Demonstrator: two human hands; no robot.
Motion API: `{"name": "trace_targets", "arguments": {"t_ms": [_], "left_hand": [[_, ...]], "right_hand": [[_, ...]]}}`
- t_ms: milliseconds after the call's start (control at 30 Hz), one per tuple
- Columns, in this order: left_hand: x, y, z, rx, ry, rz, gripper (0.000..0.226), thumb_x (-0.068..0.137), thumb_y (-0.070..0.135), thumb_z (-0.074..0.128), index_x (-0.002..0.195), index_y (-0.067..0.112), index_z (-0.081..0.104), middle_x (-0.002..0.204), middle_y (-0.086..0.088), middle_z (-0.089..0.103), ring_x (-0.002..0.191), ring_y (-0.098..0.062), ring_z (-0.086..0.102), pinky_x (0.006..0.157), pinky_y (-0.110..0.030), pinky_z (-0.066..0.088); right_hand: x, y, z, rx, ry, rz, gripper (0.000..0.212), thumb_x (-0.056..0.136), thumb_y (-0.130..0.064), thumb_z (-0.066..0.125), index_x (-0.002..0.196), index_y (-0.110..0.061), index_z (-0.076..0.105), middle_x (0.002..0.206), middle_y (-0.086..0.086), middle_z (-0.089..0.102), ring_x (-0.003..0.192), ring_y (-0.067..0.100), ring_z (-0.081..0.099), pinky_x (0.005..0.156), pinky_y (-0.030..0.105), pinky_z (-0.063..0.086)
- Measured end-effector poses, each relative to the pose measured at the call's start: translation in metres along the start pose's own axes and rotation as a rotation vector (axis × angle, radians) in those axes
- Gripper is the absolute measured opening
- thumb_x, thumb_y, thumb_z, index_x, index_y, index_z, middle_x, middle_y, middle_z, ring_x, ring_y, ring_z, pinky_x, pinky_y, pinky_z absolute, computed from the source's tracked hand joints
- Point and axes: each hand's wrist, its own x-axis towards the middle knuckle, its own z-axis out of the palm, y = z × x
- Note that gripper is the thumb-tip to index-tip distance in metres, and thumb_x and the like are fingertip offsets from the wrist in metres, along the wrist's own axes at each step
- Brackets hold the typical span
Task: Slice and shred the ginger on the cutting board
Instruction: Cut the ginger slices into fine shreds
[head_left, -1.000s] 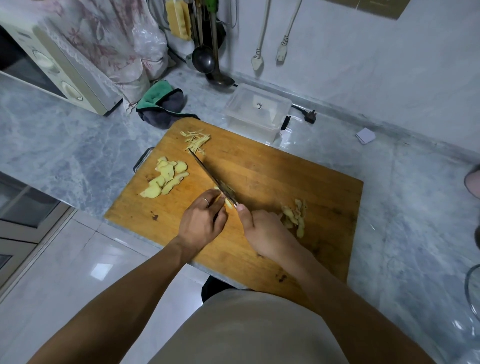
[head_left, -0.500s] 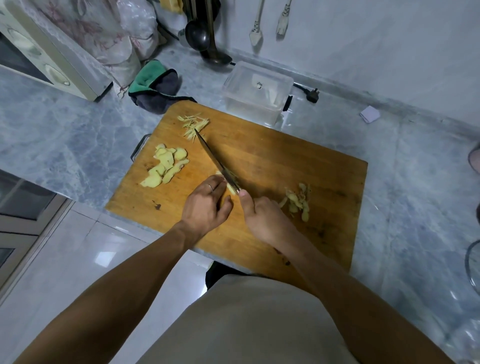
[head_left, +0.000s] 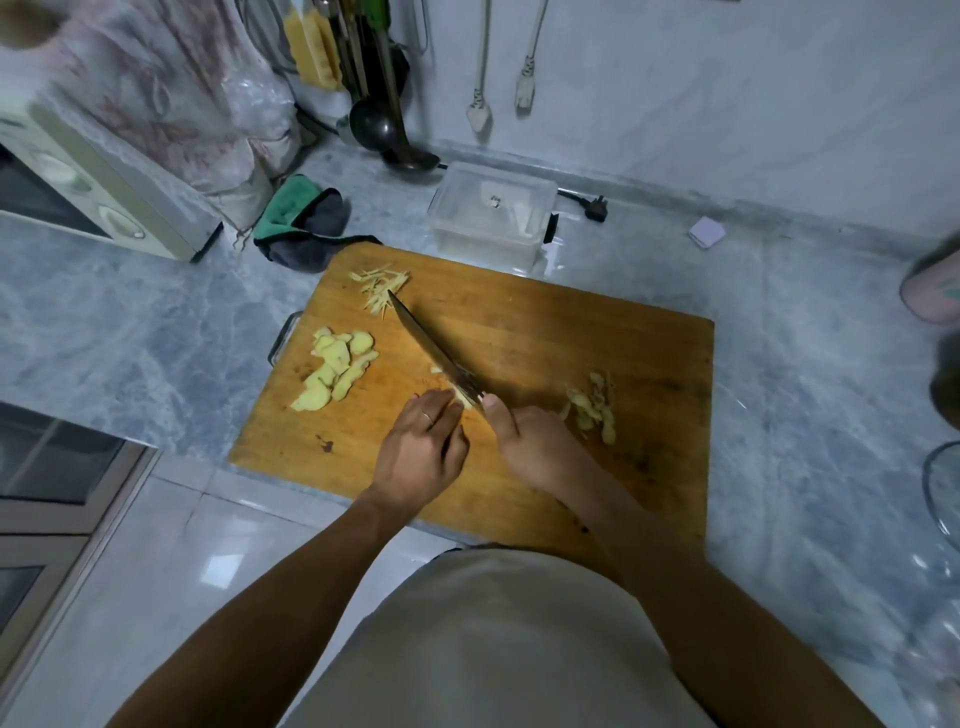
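Your right hand (head_left: 537, 447) grips the knife (head_left: 434, 353), blade angled across the board (head_left: 571, 338). Left hand (head_left: 423, 449) pins the ginger (head_left: 460, 397) beside it, steadying the cut. Slices (head_left: 335, 371) wait left.

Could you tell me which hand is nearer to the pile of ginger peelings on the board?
The right hand: the ginger peelings lie just beyond its far side. The left hand sits farther off, across the knife.

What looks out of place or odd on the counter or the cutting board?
The cutting board lies askew and juts past the counter's front edge. An unplugged power plug lies loose on the counter behind the clear plastic container. Nothing looks spilled or damaged.
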Motion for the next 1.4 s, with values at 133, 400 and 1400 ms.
{"name": "trace_targets", "arguments": {"t_ms": [133, 400, 1400], "left_hand": [[0.000, 0.000, -0.002, 0.011, 0.013, 0.026, 0.030, 0.093, 0.017, 0.056, 0.116, 0.001, 0.067, 0.122, -0.015, 0.061, 0.114, -0.032, 0.057, 0.097, -0.043, 0.047], [0.002, -0.001, -0.002, 0.014, -0.017, 0.004, 0.032, 0.092, 0.019, 0.054, 0.118, 0.004, 0.065, 0.126, -0.013, 0.061, 0.120, -0.029, 0.054, 0.101, -0.043, 0.045], [0.001, -0.005, 0.003, 0.049, -0.024, 0.003, 0.034, 0.094, 0.021, 0.053, 0.119, 0.004, 0.069, 0.123, -0.014, 0.064, 0.123, -0.031, 0.055, 0.100, -0.046, 0.045]], "right_hand": [[-0.003, 0.002, 0.006, -0.009, 0.022, -0.024, 0.066, 0.109, -0.048, 0.019, 0.059, -0.016, 0.048, 0.072, 0.008, 0.057, 0.090, 0.034, 0.063, 0.076, 0.030, 0.034], [-0.007, 0.002, 0.003, -0.037, 0.003, -0.006, 0.065, 0.109, -0.049, 0.021, 0.060, -0.015, 0.047, 0.063, 0.003, 0.053, 0.071, 0.022, 0.055, 0.072, 0.031, 0.035], [-0.012, 0.006, 0.010, -0.027, 0.001, -0.010, 0.058, 0.109, -0.047, 0.023, 0.060, -0.021, 0.041, 0.059, -0.004, 0.044, 0.075, 0.022, 0.050, 0.073, 0.031, 0.031]]}}
